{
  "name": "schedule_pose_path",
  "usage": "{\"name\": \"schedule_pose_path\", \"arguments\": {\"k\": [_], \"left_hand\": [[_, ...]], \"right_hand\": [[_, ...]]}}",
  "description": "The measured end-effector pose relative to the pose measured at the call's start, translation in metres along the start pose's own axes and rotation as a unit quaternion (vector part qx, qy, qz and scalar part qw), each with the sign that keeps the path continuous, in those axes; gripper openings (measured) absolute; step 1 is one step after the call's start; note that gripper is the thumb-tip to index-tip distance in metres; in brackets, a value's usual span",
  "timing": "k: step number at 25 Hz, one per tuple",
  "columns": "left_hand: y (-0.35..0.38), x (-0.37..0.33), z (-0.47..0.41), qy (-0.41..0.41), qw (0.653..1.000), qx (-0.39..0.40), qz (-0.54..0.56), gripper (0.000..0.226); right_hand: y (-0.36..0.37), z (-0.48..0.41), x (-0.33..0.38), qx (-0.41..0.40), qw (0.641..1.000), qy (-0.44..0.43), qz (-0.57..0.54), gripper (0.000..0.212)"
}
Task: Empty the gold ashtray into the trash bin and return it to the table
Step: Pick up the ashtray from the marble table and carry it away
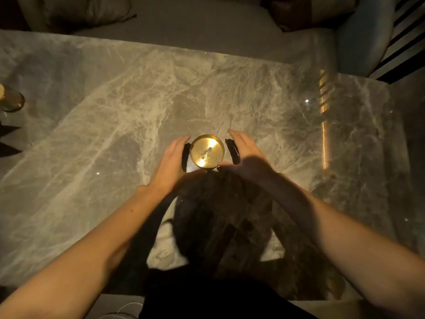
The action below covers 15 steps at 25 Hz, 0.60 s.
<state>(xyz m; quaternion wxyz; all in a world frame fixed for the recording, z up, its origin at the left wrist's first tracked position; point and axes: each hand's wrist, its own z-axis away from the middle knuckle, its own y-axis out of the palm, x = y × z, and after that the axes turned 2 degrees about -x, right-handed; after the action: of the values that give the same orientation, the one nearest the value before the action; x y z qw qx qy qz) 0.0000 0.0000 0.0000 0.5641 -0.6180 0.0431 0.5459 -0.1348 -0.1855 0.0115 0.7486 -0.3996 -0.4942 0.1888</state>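
- Head view: the gold ashtray (207, 151), a round shallow dish with a low rim, sits on the grey veined marble table (115, 93); its polished floor throws back two bright glints and holds a small scatter of grey ash at the middle.
- The left hand (173, 160) and the right hand (245, 152) flank the dish, palms inward, fingers spread and not closed; whether the right thumb touches the near rim is unclear.
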Motion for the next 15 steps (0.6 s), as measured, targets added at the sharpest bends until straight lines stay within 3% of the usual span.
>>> {"name": "schedule_pose_path", "arguments": {"k": [2, 6, 9, 15], "left_hand": [[0.008, 0.005, -0.008, 0.002, 1.000, 0.006, 0.003, 0.111], [0.023, 0.013, -0.013, 0.045, 0.998, -0.018, 0.029, 0.096], [0.026, 0.004, -0.016, 0.088, 0.991, -0.049, 0.085, 0.076], [0.030, 0.000, -0.028, 0.092, 0.987, -0.070, 0.109, 0.045]], "right_hand": [[0.010, -0.007, -0.007, 0.019, 1.000, -0.006, 0.003, 0.097], [0.028, -0.011, -0.017, 0.078, 0.996, 0.029, 0.018, 0.105], [0.035, -0.009, -0.024, 0.089, 0.996, 0.025, 0.002, 0.097], [0.037, -0.013, -0.025, 0.077, 0.995, 0.033, -0.049, 0.084]]}}
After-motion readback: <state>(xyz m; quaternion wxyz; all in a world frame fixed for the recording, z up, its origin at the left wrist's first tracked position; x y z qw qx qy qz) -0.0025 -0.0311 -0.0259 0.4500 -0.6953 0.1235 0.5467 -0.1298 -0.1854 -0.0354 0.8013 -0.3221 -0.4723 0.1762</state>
